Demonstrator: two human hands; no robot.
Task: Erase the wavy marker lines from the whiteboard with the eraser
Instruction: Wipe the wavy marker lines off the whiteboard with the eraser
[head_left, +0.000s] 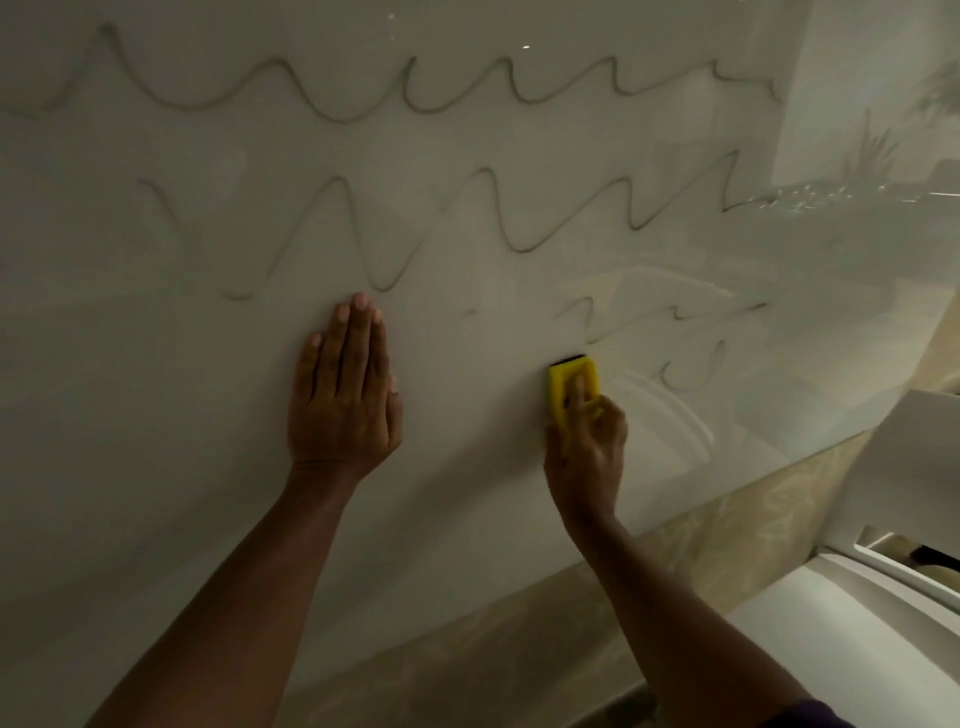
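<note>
The right hand (587, 441) grips the eraser (571, 387); the left hand (343, 395) lies flat on the whiteboard (156, 415). Patchy strokes may leave fragments (691, 364), and the flat palm could smear the middle line (395, 239).

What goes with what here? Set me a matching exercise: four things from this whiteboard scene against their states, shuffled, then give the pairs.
Things:
1. left hand
2. right hand
3. top wavy line
4. lowest wavy line

States:
A. whole, running across the whiteboard
B. flat on the board, fingers straight
C. partly wiped, only bits left
D. gripping the yellow eraser

Pairs: 1-B, 2-D, 3-A, 4-C
</note>
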